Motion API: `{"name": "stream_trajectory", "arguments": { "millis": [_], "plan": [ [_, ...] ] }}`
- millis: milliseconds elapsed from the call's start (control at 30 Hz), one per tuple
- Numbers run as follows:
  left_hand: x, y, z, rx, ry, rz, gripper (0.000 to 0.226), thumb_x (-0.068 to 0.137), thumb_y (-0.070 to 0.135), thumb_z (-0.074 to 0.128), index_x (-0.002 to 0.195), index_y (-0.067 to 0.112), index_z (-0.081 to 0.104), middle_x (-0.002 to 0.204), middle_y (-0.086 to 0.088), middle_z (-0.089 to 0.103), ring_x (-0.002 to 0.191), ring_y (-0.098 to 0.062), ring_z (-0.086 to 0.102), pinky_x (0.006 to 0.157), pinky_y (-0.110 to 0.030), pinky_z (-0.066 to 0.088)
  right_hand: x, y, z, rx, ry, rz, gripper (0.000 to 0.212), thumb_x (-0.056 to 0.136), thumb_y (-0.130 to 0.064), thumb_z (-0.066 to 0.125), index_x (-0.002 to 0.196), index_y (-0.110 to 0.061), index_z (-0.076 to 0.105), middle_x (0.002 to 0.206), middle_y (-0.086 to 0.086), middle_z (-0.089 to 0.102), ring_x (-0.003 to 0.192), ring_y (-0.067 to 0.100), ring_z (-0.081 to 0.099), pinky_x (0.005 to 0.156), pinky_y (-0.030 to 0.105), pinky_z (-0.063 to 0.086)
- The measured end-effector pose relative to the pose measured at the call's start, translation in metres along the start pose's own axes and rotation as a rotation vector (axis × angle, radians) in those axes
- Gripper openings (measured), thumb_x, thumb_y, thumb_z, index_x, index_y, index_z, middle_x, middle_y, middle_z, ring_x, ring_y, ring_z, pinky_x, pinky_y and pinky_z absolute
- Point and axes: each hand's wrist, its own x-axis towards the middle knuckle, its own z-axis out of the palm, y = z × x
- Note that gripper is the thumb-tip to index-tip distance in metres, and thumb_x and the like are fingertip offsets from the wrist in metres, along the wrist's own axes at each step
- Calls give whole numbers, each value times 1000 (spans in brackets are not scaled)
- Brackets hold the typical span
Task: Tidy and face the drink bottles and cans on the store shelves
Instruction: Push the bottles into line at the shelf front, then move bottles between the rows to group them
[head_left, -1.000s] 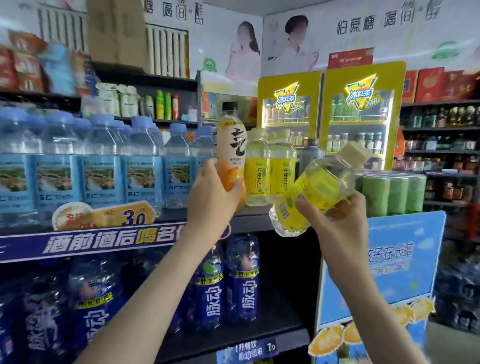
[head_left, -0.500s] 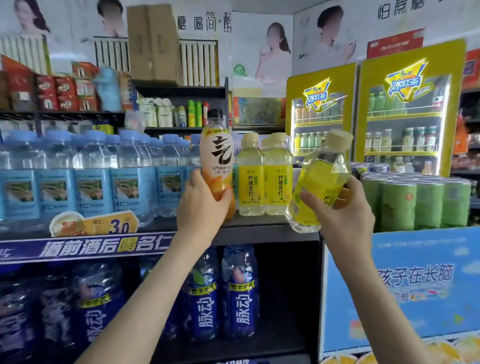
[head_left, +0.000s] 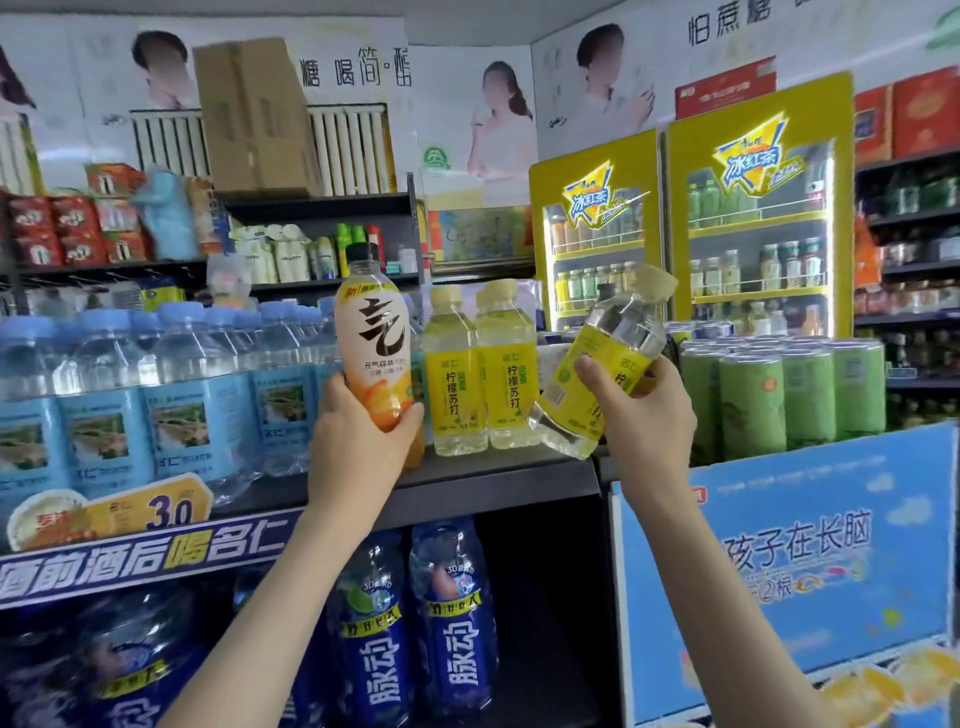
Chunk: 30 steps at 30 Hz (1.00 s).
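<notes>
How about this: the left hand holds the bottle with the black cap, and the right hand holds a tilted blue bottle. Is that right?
No. In the head view the right hand holds a tilted yellow bottle, not blue. The left hand holds the black-capped bottle.

The white-and-orange bottle (head_left: 371, 338) in my left hand (head_left: 358, 447) wears a smooth, glossy plastic sleeve. The yellow-labelled bottle (head_left: 618, 327) in my right hand (head_left: 644, 415) is clear, shiny plastic. In the upper left of the frame sits a matt brown cardboard box (head_left: 254, 114).
</notes>
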Motion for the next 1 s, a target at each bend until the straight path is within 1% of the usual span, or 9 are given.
{"name": "stream_trajectory", "arguments": {
  "millis": [133,267,433,567,633,733,833,900,1000],
  "plan": [
    [11,-4,-2,-30,-32,-40,62,77,43,74,117,5,48,111,-13,56,88,-24,53,69,-34,42,-2,3,0,24,38,15,36,78,-47,73,102,-24,58,85,-13,64,80,5,62,77,33,53],
    [12,-6,-8,-117,-85,-61,58,76,42,75,118,11,51,110,-6,60,90,-21,58,69,-31,42,-5,2,0,23,37,1,39,79,-45,74,106,-25,54,86,-15,61,79,0,59,76,30,52],
    [9,-10,-18,-322,-102,-96,42,75,33,77,108,22,53,99,5,61,89,-15,59,70,-28,45,-13,-4,5,13,6,-36,49,76,-42,77,112,-25,48,89,-16,57,79,-3,56,67,18,45],
    [5,-15,-29,-472,-88,-152,41,77,29,76,113,23,55,94,15,60,86,-1,56,66,-21,42,-26,-11,18,-23,-91,-76,50,74,-40,79,109,-24,46,87,-18,56,69,-13,54,56,5,41],
    [3,-18,-36,-514,-92,-163,41,78,29,75,114,23,56,95,14,61,86,0,57,64,-19,42,-33,-17,33,-58,-164,-102,50,74,-38,80,107,-24,46,84,-18,56,66,-18,52,54,3,40],
    [1,-20,-48,-522,-94,-153,39,78,28,75,112,23,58,94,13,63,83,0,58,64,-18,42,-46,-26,64,-144,-265,-156,52,73,-40,80,105,-23,43,83,-17,55,71,-4,57,60,14,47],
    [-2,-22,-60,-498,-78,-139,37,74,31,77,106,26,60,93,11,66,84,-4,62,70,-24,49,-58,-32,98,-254,-328,-205,61,73,-46,77,111,-13,43,92,-4,55,83,17,54,69,32,46],
    [-4,-25,-68,-500,-77,-138,32,72,33,78,99,32,60,92,11,68,85,-9,66,77,-33,54,-60,-32,117,-330,-334,-226,58,76,-48,74,106,-11,40,91,0,51,83,21,51,69,34,44],
    [-7,-29,-81,-540,-96,-143,30,71,30,79,93,32,60,90,8,71,82,-10,69,76,-36,57,-61,-27,134,-441,-319,-285,54,80,-50,70,95,-14,32,87,5,54,77,25,52,59,32,37]
  ]
}}
